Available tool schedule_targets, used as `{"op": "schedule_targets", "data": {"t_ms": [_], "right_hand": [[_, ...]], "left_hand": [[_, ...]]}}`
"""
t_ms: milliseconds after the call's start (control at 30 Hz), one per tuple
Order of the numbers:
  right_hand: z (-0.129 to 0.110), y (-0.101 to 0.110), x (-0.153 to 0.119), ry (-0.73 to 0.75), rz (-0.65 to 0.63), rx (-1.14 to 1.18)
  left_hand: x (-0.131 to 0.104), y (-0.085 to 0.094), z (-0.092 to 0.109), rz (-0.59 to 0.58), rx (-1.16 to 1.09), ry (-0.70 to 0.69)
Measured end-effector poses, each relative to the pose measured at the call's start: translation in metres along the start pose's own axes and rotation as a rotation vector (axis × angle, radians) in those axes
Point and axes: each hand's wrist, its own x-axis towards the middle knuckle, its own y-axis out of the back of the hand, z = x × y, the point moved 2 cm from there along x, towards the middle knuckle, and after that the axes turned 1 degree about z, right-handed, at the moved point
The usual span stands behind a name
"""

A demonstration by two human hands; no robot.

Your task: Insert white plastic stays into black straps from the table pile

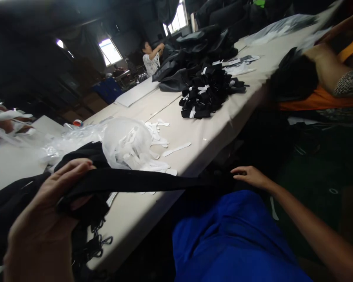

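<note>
Fingers of the left hand (pixel 44 219) curl around the near end of a black fabric strip (pixel 141 183), gripping it together with bunched black cloth beneath the palm. From those fingers the strip's long axis runs rightward, nearly level, across the table (pixel 200 129) edge toward the right hand (pixel 251 176). Right fingers lie extended and close together at the strip's far end; whether they pinch it or merely rest there cannot be determined, since dark fabric merges with shadow. Beyond the left fingers sits a clear plastic bag (pixel 123 143) of white pieces. Left wrist and lower cloth are cut off by the frame.
</note>
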Motion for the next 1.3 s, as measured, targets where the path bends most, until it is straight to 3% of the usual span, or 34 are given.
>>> {"op": "schedule_targets", "data": {"t_ms": [100, 200, 267, 333, 433, 567, 700, 800, 900, 1033, 1100, 1233, 1300], "right_hand": [[-0.042, -0.038, -0.005, 0.176, -0.049, -0.069], [-0.116, -0.078, -0.026, 0.366, -0.244, 0.196], [-0.159, -0.099, -0.036, 0.438, -0.299, 0.339], [-0.181, -0.115, -0.038, 0.45, -0.274, 0.395], [-0.178, -0.122, -0.024, 0.386, -0.155, 0.402], [-0.172, -0.096, -0.012, 0.259, 0.0, 0.61], [-0.212, -0.066, -0.022, 0.216, -0.192, 0.886], [-0.248, -0.06, -0.033, 0.312, -0.36, 0.903], [-0.266, -0.064, -0.038, 0.343, -0.47, 0.876], [-0.275, -0.064, -0.035, 0.292, -0.507, 0.939], [-0.278, -0.06, -0.032, 0.277, -0.497, 1.002], [-0.287, -0.053, -0.03, 0.286, -0.481, 1.164], [-0.292, -0.05, -0.029, 0.289, -0.431, 1.221]], "left_hand": [[-0.008, -0.049, -0.009, -0.136, -0.031, 0.015], [-0.014, -0.098, -0.03, -0.246, -0.119, 0.093], [-0.017, -0.122, -0.048, -0.348, -0.146, 0.14], [-0.022, -0.135, -0.062, -0.444, -0.134, 0.167], [-0.027, -0.126, -0.073, -0.47, -0.08, 0.156], [-0.031, -0.094, -0.09, -0.456, -0.039, 0.155], [-0.04, -0.087, -0.142, -0.584, 0.056, 0.171], [-0.045, -0.102, -0.184, -0.617, 0.134, 0.013], [-0.045, -0.121, -0.208, -0.6, 0.118, -0.131], [-0.043, -0.136, -0.208, -0.544, 0.063, -0.311], [-0.043, -0.141, -0.201, -0.591, -0.003, -0.351], [-0.047, -0.151, -0.193, -0.796, -0.128, -0.249], [-0.049, -0.153, -0.192, -0.823, -0.167, -0.182]]}}
